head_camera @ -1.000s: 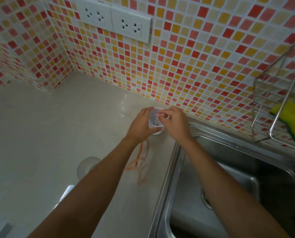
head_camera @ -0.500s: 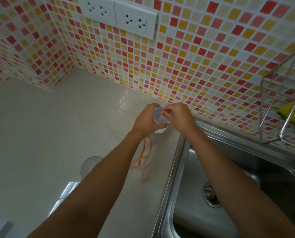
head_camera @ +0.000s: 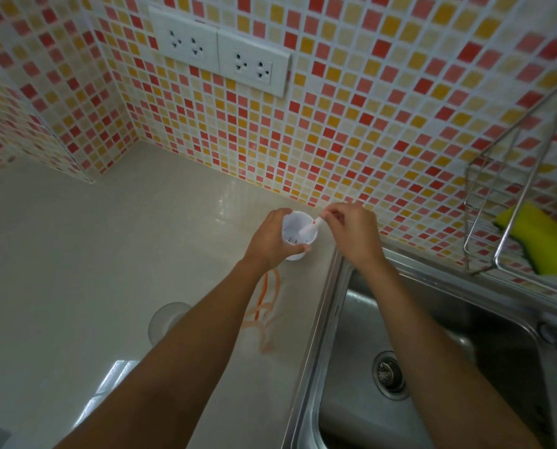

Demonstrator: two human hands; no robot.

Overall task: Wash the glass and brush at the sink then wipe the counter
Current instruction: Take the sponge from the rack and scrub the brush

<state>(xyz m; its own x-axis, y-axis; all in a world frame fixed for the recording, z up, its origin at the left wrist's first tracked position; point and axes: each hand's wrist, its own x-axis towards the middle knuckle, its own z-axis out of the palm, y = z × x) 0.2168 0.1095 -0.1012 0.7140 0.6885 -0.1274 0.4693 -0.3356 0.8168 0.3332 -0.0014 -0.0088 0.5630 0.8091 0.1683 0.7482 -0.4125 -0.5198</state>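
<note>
A small translucent white glass (head_camera: 295, 228) stands on the pale counter (head_camera: 76, 270) near the tiled wall, just left of the sink (head_camera: 432, 367). My left hand (head_camera: 270, 241) grips the glass from its left side. My right hand (head_camera: 351, 231) pinches the white handle of a small brush (head_camera: 309, 229) that leans into the glass, its tip inside. Orange paint streaks (head_camera: 264, 306) mark the counter just in front of the glass.
A second clear glass (head_camera: 165, 319) stands on the counter, partly behind my left forearm. A wire rack (head_camera: 510, 202) on the right holds a yellow-green sponge (head_camera: 536, 238). The sink drain (head_camera: 389, 374) is at lower right. Two double sockets (head_camera: 219, 56) sit on the wall.
My right hand has drawn back to the right, so the brush handle now shows leaning out of the glass. The left hand keeps its hold on the glass.
</note>
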